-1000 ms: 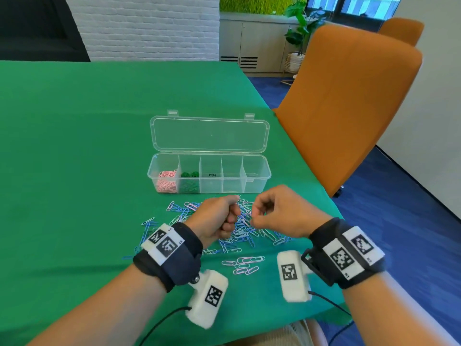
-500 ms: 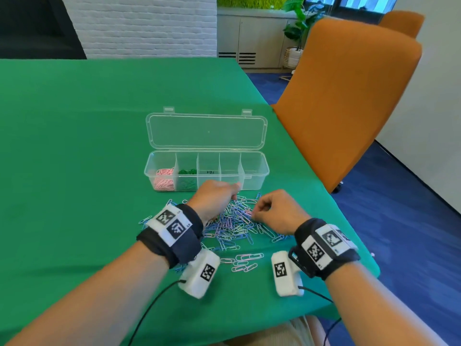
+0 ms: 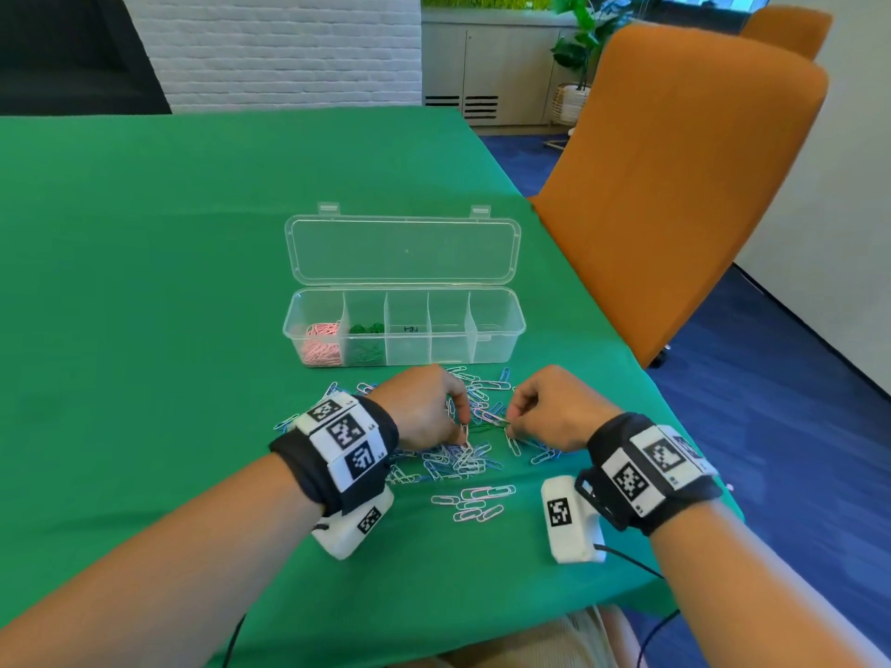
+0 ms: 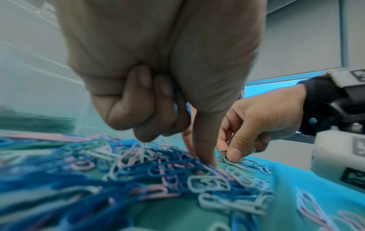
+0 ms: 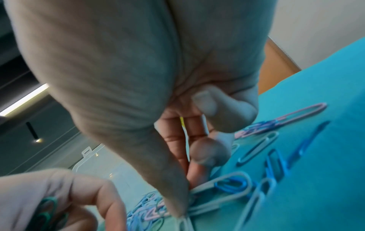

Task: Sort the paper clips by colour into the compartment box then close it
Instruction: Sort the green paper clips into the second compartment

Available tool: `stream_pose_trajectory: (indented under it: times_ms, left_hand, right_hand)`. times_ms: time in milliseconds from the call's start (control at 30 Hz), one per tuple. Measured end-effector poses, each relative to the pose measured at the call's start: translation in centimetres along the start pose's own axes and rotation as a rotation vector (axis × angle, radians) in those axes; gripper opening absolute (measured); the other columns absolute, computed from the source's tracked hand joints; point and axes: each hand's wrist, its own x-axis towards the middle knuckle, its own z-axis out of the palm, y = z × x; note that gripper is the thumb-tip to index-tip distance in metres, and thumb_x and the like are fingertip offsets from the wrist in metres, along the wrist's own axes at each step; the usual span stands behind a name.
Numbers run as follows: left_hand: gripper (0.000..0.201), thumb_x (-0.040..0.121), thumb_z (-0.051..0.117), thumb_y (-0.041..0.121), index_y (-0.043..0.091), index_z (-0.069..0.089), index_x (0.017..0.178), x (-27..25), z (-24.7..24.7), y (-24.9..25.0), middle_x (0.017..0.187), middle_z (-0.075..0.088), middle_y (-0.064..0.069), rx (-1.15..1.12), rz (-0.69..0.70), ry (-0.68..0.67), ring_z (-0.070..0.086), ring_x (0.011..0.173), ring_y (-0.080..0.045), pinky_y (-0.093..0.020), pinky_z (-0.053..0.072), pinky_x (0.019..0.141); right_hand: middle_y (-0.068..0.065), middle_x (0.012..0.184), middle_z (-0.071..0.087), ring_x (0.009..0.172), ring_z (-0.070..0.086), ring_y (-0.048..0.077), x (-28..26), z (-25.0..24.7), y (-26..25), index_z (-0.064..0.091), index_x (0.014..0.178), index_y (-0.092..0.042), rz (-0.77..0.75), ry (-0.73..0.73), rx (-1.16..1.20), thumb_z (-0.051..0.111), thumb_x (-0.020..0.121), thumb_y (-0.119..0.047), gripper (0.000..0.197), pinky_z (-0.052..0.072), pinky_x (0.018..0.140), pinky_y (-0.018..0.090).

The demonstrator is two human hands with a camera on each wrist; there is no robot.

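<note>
The clear compartment box [image 3: 405, 294] stands open, its lid [image 3: 402, 250] laid back. Pink clips [image 3: 323, 349] fill the leftmost compartment and green clips [image 3: 366, 349] the one beside it; the other compartments look bare. A loose pile of blue, white and pink clips [image 3: 458, 460] lies in front of the box. My left hand [image 3: 460, 433] reaches into the pile with thumb and forefinger, its other fingers curled round green clips [image 5: 47, 209]. My right hand [image 3: 511, 426] pinches a green clip [image 3: 489, 426] at the pile's right side.
A few pink and white clips [image 3: 475, 503] lie apart, nearer to me. An orange chair [image 3: 675, 185] stands close to the table's right edge [image 3: 641, 378]. Green cloth [image 3: 144, 306] stretches to the left and behind the box.
Both hands were fists held above the pile a second ago. The left hand reached towards the box, then came back, and both now have their fingertips down among the clips.
</note>
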Motion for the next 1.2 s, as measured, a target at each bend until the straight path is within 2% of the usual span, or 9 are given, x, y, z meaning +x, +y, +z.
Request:
stream_pose_trajectory:
  times_ms: [133, 200, 333, 533, 667, 800, 900, 1033, 1200]
  left_hand:
    - [0.024, 0.082, 0.080, 0.025, 0.027, 0.066, 0.101, -0.9, -0.3, -0.5, 0.083, 0.058, 0.007, 0.016, 0.006, -0.081, 0.048, 0.053, -0.006, -0.024, 0.031, 0.052]
    - [0.025, 0.082, 0.079, 0.026, 0.026, 0.067, 0.104, -1.1, -0.4, -0.4, 0.099, 0.053, 0.014, 0.032, 0.021, -0.083, 0.056, 0.067, -0.005, -0.023, 0.031, 0.054]
    - [0.010, 0.084, 0.077, 0.032, 0.025, 0.074, 0.090, -0.2, 0.1, 0.7, 0.084, 0.063, 0.007, 0.052, 0.029, 0.026, 0.058, 0.077, -0.010, -0.026, 0.042, 0.068]
    - [0.022, 0.086, 0.073, 0.032, 0.011, 0.071, 0.088, 1.2, 1.2, 1.7, 0.084, 0.071, -0.003, 0.253, 0.010, 0.063, 0.067, 0.083, -0.024, -0.038, 0.055, 0.074]
    - [0.018, 0.091, 0.065, 0.025, 0.008, 0.068, 0.085, 1.1, 1.0, 1.6, 0.079, 0.067, -0.005, 0.373, 0.059, 0.012, 0.065, 0.076, -0.022, -0.032, 0.047, 0.058]
    - [0.018, 0.088, 0.055, 0.020, 0.013, 0.058, 0.071, 0.6, 0.7, 1.3, 0.064, 0.048, -0.005, 0.357, 0.070, 0.003, 0.046, 0.059, -0.022, -0.028, 0.038, 0.051]
    - [0.028, 0.092, 0.052, 0.029, 0.017, 0.049, 0.067, 0.3, -0.1, 1.0, 0.062, 0.038, -0.004, -0.081, 0.035, 0.031, 0.035, 0.054, -0.020, -0.028, 0.029, 0.052]
    - [0.027, 0.089, 0.040, 0.016, 0.020, 0.033, 0.063, 0.0, -1.1, 1.0, 0.056, 0.027, 0.002, -1.035, -0.115, 0.003, 0.020, 0.044, -0.013, -0.021, 0.015, 0.043]
    - [0.019, 0.080, 0.033, 0.017, 0.018, 0.031, 0.062, 0.0, -1.7, 0.3, 0.054, 0.027, 0.001, -1.567, -0.124, 0.057, 0.022, 0.039, -0.011, -0.018, 0.011, 0.041]
  right_hand:
    - [-0.005, 0.066, 0.068, 0.059, 0.057, 0.007, -0.4, -0.6, 0.1, 0.073, 0.071, -0.015, 0.009, -0.010, 0.037, 0.080, 0.079, -0.014, 0.011, 0.049, 0.065, 0.022]
    - [-0.007, 0.064, 0.067, 0.053, 0.053, 0.000, -0.6, -0.9, 0.1, 0.075, 0.074, -0.016, 0.001, -0.017, 0.071, 0.079, 0.081, -0.014, 0.007, 0.043, 0.057, 0.016]
    - [-0.003, 0.068, 0.069, 0.057, 0.053, 0.003, -0.5, -1.3, 0.1, 0.077, 0.075, -0.017, -0.008, -0.006, 0.110, 0.076, 0.084, -0.016, 0.009, 0.041, 0.057, 0.018]
    - [-0.001, 0.068, 0.071, 0.057, 0.053, 0.007, 0.1, -1.1, 0.7, 0.076, 0.071, -0.016, 0.017, -0.005, 0.187, 0.077, 0.083, -0.016, 0.011, 0.046, 0.066, 0.026]
    - [-0.001, 0.067, 0.070, 0.054, 0.051, 0.007, 0.1, -1.2, 0.6, 0.076, 0.074, -0.013, 0.007, -0.001, 0.212, 0.077, 0.083, -0.014, 0.008, 0.044, 0.062, 0.024]
    - [-0.001, 0.068, 0.070, 0.055, 0.052, 0.006, -0.3, -1.3, 0.2, 0.075, 0.072, -0.014, -0.008, 0.012, 0.238, 0.073, 0.085, -0.011, 0.014, 0.045, 0.061, 0.023]
    - [-0.001, 0.069, 0.069, 0.054, 0.057, 0.007, -0.6, -1.2, -0.8, 0.071, 0.074, -0.012, -0.020, 0.056, 0.355, 0.071, 0.088, -0.010, 0.013, 0.045, 0.049, 0.021]
    - [0.013, 0.081, 0.071, 0.060, 0.066, 0.013, -1.2, -0.1, -3.9, 0.064, 0.082, -0.005, -0.042, 0.094, 0.570, 0.065, 0.089, -0.007, 0.007, 0.049, 0.046, 0.025]
    - [0.017, 0.067, 0.066, 0.064, 0.064, 0.024, -1.0, 0.7, -7.6, 0.057, 0.064, -0.012, -0.133, 0.360, 0.585, 0.069, 0.079, -0.010, 0.020, 0.049, 0.054, 0.034]
